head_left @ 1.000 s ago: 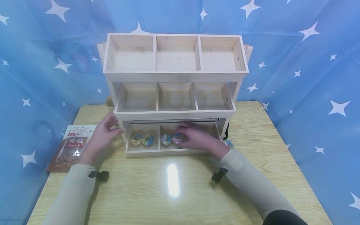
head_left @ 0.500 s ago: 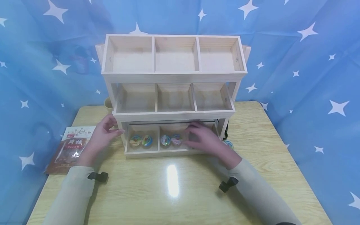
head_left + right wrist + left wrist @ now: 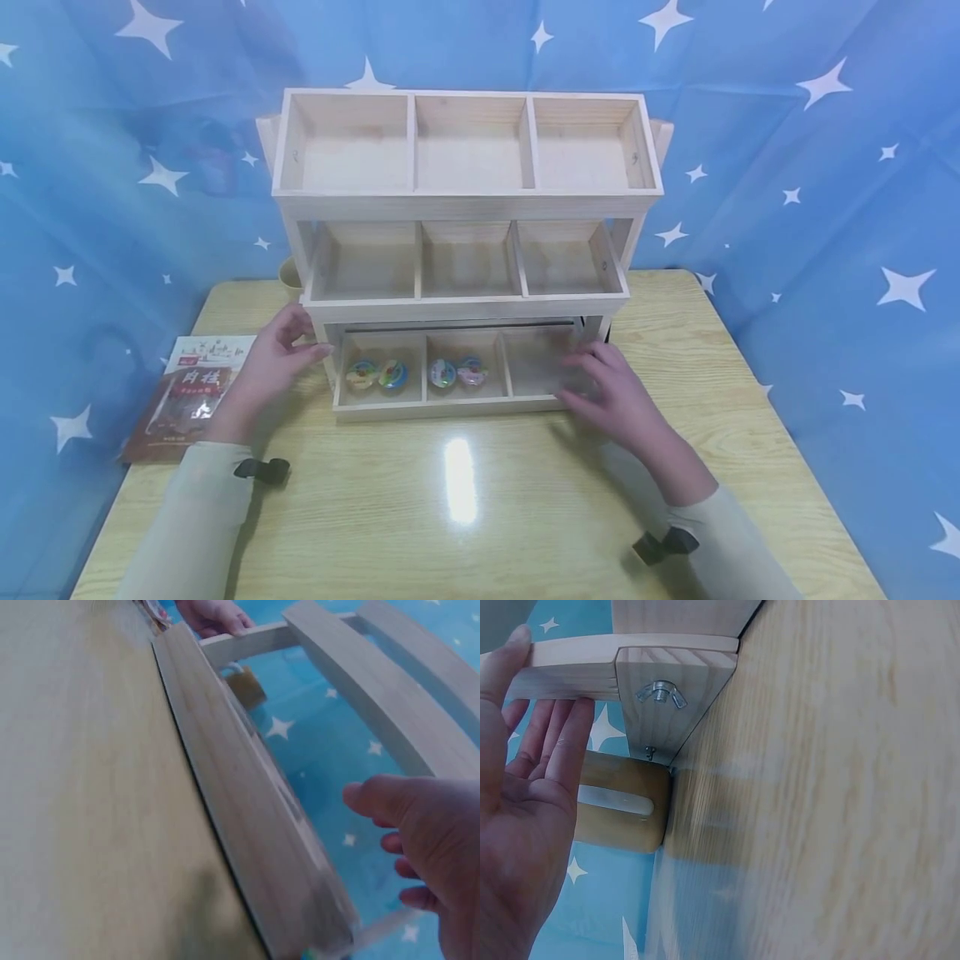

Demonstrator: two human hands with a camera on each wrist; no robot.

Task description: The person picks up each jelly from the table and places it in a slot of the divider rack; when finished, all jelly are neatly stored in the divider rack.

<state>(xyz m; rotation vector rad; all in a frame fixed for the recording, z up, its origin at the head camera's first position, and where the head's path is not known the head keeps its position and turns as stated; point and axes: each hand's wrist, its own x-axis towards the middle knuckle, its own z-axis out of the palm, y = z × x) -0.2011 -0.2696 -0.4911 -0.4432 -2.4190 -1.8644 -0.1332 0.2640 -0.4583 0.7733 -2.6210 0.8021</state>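
A three-tier wooden rack (image 3: 465, 205) stands on the table, each tier split into three compartments. In the left wrist view my left hand (image 3: 532, 780) holds the rack's side post (image 3: 570, 675), thumb on one side and fingers on the other. In the bottom tier, two small round lidded cups (image 3: 377, 375) lie in the left compartment and two more cups (image 3: 457, 372) in the middle one. Over the right end of that tier is my right hand (image 3: 618, 396), fingers loosely bent, holding nothing. The right wrist view shows this hand (image 3: 427, 832) apart from the wood.
A brown and white food packet (image 3: 187, 396) lies left of the rack. Behind the left post stands a tan cup-like container (image 3: 289, 277). A blue star-printed curtain (image 3: 810, 208) surrounds the table (image 3: 375, 508) at the back and sides.
My right hand has drawn away from the cup in the middle compartment and moved right to the end of the bottom tier. My left hand stays at the post.
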